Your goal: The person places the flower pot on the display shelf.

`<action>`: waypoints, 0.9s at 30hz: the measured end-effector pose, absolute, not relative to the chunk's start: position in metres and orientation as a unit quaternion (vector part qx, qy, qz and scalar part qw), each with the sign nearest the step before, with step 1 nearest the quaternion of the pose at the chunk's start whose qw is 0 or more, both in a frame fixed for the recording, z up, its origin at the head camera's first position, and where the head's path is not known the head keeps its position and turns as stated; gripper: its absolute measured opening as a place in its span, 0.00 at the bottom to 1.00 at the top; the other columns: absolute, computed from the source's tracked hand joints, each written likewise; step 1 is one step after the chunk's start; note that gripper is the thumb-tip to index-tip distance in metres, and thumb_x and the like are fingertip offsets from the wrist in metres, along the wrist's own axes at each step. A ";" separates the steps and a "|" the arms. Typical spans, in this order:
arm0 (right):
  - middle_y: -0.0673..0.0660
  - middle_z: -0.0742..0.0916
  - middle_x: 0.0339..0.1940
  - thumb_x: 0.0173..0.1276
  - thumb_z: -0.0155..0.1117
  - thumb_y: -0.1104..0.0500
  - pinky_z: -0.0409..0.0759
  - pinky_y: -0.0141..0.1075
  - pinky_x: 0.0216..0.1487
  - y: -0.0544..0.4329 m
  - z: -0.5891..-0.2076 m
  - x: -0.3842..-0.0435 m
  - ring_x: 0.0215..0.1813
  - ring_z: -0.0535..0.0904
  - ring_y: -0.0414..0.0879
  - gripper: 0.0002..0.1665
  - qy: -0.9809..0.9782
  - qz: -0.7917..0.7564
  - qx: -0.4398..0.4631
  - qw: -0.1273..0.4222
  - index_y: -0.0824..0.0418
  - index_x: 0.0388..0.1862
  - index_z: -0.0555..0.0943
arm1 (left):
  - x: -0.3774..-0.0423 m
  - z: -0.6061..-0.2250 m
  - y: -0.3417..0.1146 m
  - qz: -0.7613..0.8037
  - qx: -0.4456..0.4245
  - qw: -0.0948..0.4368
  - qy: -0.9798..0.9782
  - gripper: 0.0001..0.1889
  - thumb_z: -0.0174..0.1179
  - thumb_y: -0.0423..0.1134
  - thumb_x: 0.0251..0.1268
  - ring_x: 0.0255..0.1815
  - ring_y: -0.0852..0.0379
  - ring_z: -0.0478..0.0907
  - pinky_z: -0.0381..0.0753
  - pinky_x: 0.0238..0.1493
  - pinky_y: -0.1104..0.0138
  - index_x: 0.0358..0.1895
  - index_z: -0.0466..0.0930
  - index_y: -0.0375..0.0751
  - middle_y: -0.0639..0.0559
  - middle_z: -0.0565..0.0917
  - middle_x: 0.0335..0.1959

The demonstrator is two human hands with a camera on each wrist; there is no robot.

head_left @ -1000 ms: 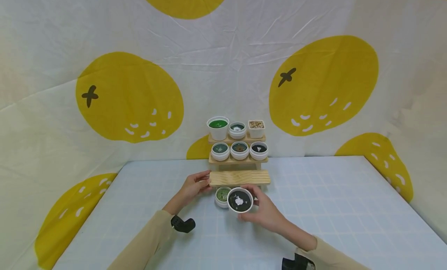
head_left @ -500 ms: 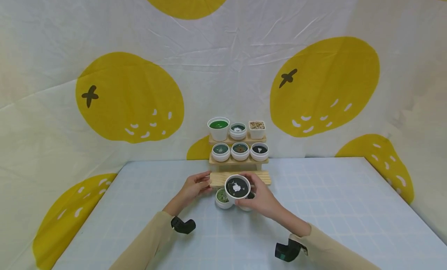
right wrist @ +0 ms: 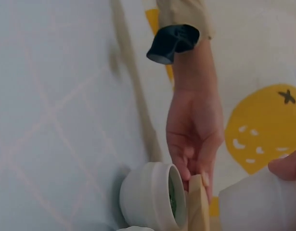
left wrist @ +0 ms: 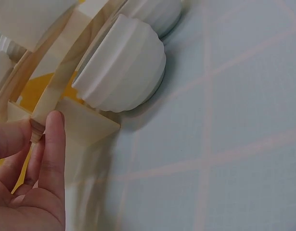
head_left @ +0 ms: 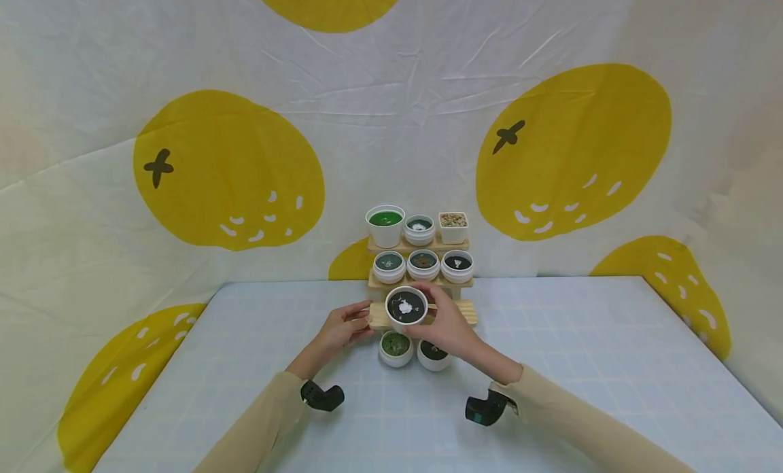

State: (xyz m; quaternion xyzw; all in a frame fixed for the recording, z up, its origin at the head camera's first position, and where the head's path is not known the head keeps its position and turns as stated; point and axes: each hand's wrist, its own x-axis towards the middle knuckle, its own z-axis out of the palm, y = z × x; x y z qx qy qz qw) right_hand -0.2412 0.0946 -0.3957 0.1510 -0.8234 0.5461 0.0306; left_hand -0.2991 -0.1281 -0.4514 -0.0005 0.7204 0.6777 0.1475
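My left hand (head_left: 339, 329) pinches the left end of the lowest board on a small three-tier wooden stand (head_left: 380, 317). In the left wrist view, thumb and fingers meet on the board's end (left wrist: 46, 103). My right hand (head_left: 451, 327) grips a white cup (head_left: 406, 306) by its side, fingers behind and thumb in front. Dark filling with a white patch shows in the cup, which overlaps the lowest board in the head view. In the right wrist view, the cup (right wrist: 258, 202) stands apart from the board's edge (right wrist: 198, 207). Part of the board is hidden behind cup and hand.
Two white bowls, one with green filling (head_left: 395, 346) and one with dark (head_left: 433, 354), stand on the table before the stand. Three bowls, one dark-filled (head_left: 457, 264), line the middle tier. A green-filled cup (head_left: 386, 227), a small bowl and a square cup (head_left: 453, 227) fill the top.
My right hand has carried the white cup up and away from me, from over the front bowls to over the lowest board. The dark-filled front bowl has come into view. My left hand stays put.
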 end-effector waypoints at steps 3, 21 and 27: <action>0.59 0.76 0.61 0.50 0.76 0.63 0.77 0.47 0.65 0.091 -0.397 -0.246 0.62 0.72 0.53 0.44 -0.826 0.540 0.156 0.033 0.60 0.67 0.67 | -0.299 -0.453 -0.129 0.683 0.005 0.149 0.715 0.24 0.53 0.27 0.68 0.35 0.60 0.80 0.87 0.43 0.68 0.67 0.68 0.34 0.39 0.77 0.52; 0.57 0.77 0.59 0.50 0.76 0.62 0.82 0.38 0.52 0.078 -0.400 -0.260 0.54 0.76 0.49 0.43 -0.824 0.546 0.146 0.026 0.57 0.66 0.68 | -0.298 -0.451 -0.129 0.689 0.007 0.151 0.708 0.23 0.52 0.28 0.69 0.36 0.60 0.81 0.87 0.44 0.69 0.67 0.68 0.34 0.37 0.79 0.54; 0.58 0.77 0.60 0.50 0.76 0.63 0.83 0.38 0.52 0.075 -0.402 -0.262 0.53 0.77 0.50 0.43 -0.820 0.551 0.152 0.028 0.58 0.66 0.68 | -0.299 -0.452 -0.128 0.690 0.008 0.149 0.708 0.23 0.52 0.27 0.69 0.37 0.60 0.81 0.87 0.44 0.68 0.67 0.68 0.34 0.38 0.79 0.53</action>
